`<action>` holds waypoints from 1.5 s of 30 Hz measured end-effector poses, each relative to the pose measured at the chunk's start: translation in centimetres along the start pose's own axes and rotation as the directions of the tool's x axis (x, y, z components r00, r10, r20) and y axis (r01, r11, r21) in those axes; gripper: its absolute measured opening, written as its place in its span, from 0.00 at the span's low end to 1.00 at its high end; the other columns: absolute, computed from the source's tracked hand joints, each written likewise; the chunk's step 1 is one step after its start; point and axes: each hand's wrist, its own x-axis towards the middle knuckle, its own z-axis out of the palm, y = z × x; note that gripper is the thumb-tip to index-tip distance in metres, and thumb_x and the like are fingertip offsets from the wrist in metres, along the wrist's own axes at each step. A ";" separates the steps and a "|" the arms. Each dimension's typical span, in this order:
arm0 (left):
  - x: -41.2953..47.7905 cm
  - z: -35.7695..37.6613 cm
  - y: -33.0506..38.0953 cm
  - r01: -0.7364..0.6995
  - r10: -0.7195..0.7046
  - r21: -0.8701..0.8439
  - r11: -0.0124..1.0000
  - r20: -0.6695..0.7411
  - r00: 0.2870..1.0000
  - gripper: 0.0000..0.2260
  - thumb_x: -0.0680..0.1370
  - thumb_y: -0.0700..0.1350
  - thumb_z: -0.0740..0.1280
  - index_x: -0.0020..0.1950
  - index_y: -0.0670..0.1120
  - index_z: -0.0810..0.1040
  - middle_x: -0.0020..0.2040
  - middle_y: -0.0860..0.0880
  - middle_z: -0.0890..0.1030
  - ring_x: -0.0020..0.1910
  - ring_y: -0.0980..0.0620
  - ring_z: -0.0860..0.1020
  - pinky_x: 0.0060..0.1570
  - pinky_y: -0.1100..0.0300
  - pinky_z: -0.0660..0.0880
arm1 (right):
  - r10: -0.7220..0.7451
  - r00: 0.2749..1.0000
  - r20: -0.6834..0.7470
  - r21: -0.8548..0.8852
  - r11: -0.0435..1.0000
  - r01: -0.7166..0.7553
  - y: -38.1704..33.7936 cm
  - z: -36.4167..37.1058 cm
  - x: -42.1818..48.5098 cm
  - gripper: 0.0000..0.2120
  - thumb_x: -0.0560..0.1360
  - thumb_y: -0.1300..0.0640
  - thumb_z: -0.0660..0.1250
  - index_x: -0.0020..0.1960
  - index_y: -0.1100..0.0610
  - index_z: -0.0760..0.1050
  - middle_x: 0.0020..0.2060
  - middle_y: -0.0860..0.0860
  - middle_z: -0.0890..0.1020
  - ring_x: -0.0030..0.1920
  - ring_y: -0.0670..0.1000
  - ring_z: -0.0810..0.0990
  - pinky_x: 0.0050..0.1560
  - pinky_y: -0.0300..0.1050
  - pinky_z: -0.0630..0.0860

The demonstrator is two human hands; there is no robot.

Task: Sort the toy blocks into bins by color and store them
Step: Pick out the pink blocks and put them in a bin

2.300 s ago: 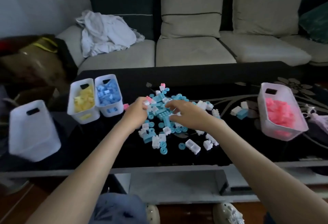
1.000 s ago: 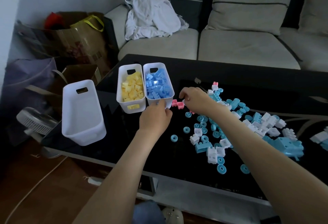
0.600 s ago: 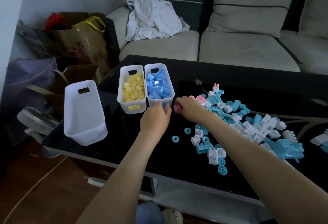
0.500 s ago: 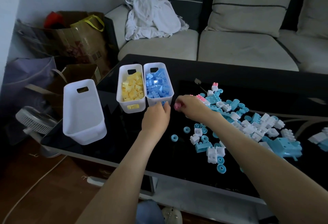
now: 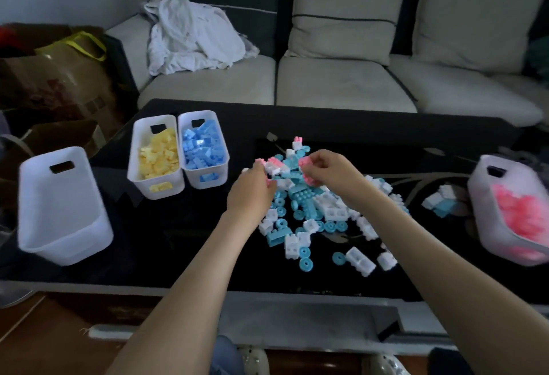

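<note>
Single head-worn view; looks forward and down over the bench (image 5: 341, 125); close range; sofa (image 5: 341, 77) across upper frame.

Right hand (image 5: 329, 170) pinches pink blocks (image 5: 307, 164) at the block pile (image 5: 306, 200).

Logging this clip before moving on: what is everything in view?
Empty white plastic bin: one, table's left end.
White bin of yellow blocks: one, left-centre.
White bin of blue blocks: one, beside it.
Pale bin of pink blocks: one, right end.
Loose plastic toy blocks: many, white, teal, pink, centre.
Glossy black table: one.
Beige sofa: one, behind.
Crumpled white cloth: one, on sofa.
Brown paper bag: one, far left.
Left hand: curled at pile, grip unclear.
Right hand: pinches pink blocks.
</note>
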 end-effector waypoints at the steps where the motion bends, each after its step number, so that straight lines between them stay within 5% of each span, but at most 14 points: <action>1: -0.1 0.5 2.0 -0.056 0.055 0.018 0.998 0.003 0.998 0.10 0.79 0.49 0.63 0.54 0.43 0.72 0.47 0.45 0.78 0.48 0.45 0.76 0.39 0.57 0.66 | 0.026 0.998 -0.058 0.028 0.999 -0.024 0.7 -2.1 -0.9 0.02 0.76 0.57 0.67 0.45 0.55 0.75 0.35 0.49 0.80 0.32 0.42 0.78 0.34 0.34 0.76; 5: -0.5 1.8 8.4 -0.177 0.180 -0.085 0.981 0.034 0.983 0.10 0.79 0.47 0.64 0.54 0.41 0.73 0.43 0.46 0.76 0.44 0.46 0.76 0.37 0.56 0.66 | 0.115 0.974 -0.193 0.085 0.991 -0.100 2.6 -7.8 -3.5 0.05 0.76 0.58 0.66 0.42 0.53 0.75 0.35 0.52 0.79 0.33 0.46 0.76 0.36 0.37 0.75; 9: -2.1 3.8 14.9 -0.303 0.317 -0.166 0.938 0.059 0.947 0.12 0.78 0.43 0.65 0.61 0.42 0.71 0.48 0.45 0.78 0.46 0.46 0.76 0.41 0.56 0.70 | 0.099 0.933 -0.347 0.054 0.995 -0.086 4.1 -14.5 -6.6 0.04 0.75 0.59 0.67 0.48 0.59 0.78 0.35 0.52 0.81 0.34 0.48 0.77 0.37 0.39 0.75; 13: -3.8 6.3 19.7 -0.356 0.409 -0.332 0.874 0.104 0.907 0.11 0.77 0.46 0.67 0.57 0.44 0.74 0.42 0.51 0.76 0.46 0.49 0.77 0.41 0.60 0.70 | 0.004 0.841 -0.542 -0.220 0.964 -0.146 5.3 -19.9 -9.6 0.08 0.73 0.57 0.66 0.35 0.57 0.75 0.24 0.47 0.77 0.30 0.50 0.76 0.32 0.35 0.70; 15: -4.6 8.1 21.9 -0.381 0.456 -0.377 0.844 0.131 0.880 0.10 0.77 0.49 0.67 0.53 0.45 0.75 0.39 0.54 0.74 0.42 0.51 0.75 0.37 0.61 0.68 | -0.065 0.792 -0.607 -0.403 0.884 -0.236 6.4 -22.3 -11.1 0.11 0.72 0.58 0.64 0.33 0.63 0.75 0.28 0.53 0.79 0.33 0.57 0.76 0.31 0.41 0.65; 19: -5.5 11.0 24.9 -0.386 0.491 -0.443 0.809 0.149 0.858 0.12 0.77 0.48 0.67 0.56 0.43 0.73 0.43 0.53 0.73 0.44 0.52 0.74 0.41 0.62 0.67 | 0.137 0.824 -0.549 -0.330 0.870 -0.365 8.6 -24.8 -12.2 0.15 0.74 0.56 0.65 0.60 0.54 0.74 0.49 0.51 0.79 0.45 0.50 0.74 0.36 0.39 0.64; 23: -6.4 13.3 27.7 -0.378 0.510 -0.495 0.782 0.159 0.845 0.10 0.78 0.47 0.65 0.56 0.45 0.73 0.42 0.56 0.74 0.44 0.55 0.73 0.35 0.67 0.65 | 0.083 0.868 -0.489 -0.295 0.921 -0.254 9.8 -26.1 -13.1 0.25 0.74 0.59 0.66 0.69 0.49 0.65 0.59 0.50 0.74 0.55 0.49 0.75 0.50 0.41 0.69; 27: -6.7 15.1 29.9 -0.435 0.557 -0.488 0.757 0.134 0.819 0.12 0.79 0.44 0.62 0.62 0.43 0.71 0.56 0.46 0.78 0.53 0.49 0.75 0.50 0.57 0.72 | 0.043 0.907 -0.418 -0.512 0.814 -0.274 10.2 -27.8 -14.4 0.31 0.71 0.57 0.69 0.71 0.48 0.62 0.62 0.49 0.73 0.62 0.51 0.69 0.57 0.46 0.67; 29: -6.6 16.0 30.7 -0.483 0.574 -0.434 0.761 0.101 0.813 0.12 0.79 0.44 0.62 0.63 0.45 0.73 0.53 0.45 0.79 0.53 0.46 0.75 0.51 0.53 0.72 | 0.087 0.909 -0.407 -0.611 0.714 -0.342 10.6 -27.8 -14.8 0.31 0.70 0.53 0.69 0.70 0.46 0.63 0.63 0.48 0.71 0.65 0.53 0.65 0.60 0.50 0.62; 32: -5.9 17.3 31.0 -0.537 0.574 -0.271 0.799 0.073 0.816 0.12 0.78 0.45 0.61 0.60 0.50 0.77 0.50 0.49 0.80 0.55 0.46 0.70 0.51 0.56 0.59 | 0.022 0.904 -0.426 -0.673 0.660 -0.334 11.5 -26.7 -14.6 0.26 0.70 0.52 0.69 0.67 0.46 0.68 0.62 0.47 0.69 0.65 0.53 0.62 0.62 0.51 0.59; 34: -5.3 18.1 31.3 -0.540 0.571 -0.211 0.815 0.133 0.810 0.13 0.78 0.45 0.60 0.63 0.52 0.74 0.61 0.53 0.76 0.62 0.48 0.65 0.54 0.55 0.55 | -0.053 0.902 -0.428 -0.709 0.638 -0.299 12.1 -26.6 -14.3 0.24 0.70 0.51 0.69 0.65 0.47 0.69 0.59 0.47 0.70 0.63 0.52 0.63 0.62 0.50 0.59; 38: -4.8 18.5 31.4 -0.467 0.527 -0.277 0.840 0.211 0.823 0.23 0.76 0.42 0.64 0.70 0.46 0.64 0.75 0.47 0.56 0.71 0.44 0.58 0.68 0.46 0.59 | -0.073 0.885 -0.460 -0.655 0.701 -0.282 12.4 -26.7 -13.2 0.29 0.70 0.54 0.68 0.69 0.49 0.65 0.59 0.49 0.72 0.63 0.52 0.67 0.63 0.50 0.57; 42: -4.8 18.0 31.0 -0.318 0.530 -0.502 0.804 0.366 0.765 0.18 0.76 0.41 0.59 0.67 0.42 0.66 0.68 0.45 0.65 0.65 0.44 0.68 0.60 0.49 0.71 | -0.105 0.872 -0.478 -0.608 0.756 -0.243 12.2 -26.4 -12.5 0.28 0.73 0.58 0.66 0.71 0.52 0.62 0.55 0.50 0.72 0.47 0.52 0.77 0.63 0.53 0.58; 45: -4.9 17.5 30.8 -0.220 0.514 -0.573 0.790 0.421 0.748 0.16 0.78 0.42 0.54 0.65 0.42 0.67 0.67 0.41 0.69 0.59 0.41 0.74 0.59 0.44 0.73 | -0.139 0.864 -0.484 -0.594 0.777 -0.208 12.1 -26.2 -12.5 0.18 0.77 0.61 0.60 0.66 0.54 0.69 0.58 0.52 0.72 0.47 0.53 0.77 0.61 0.51 0.62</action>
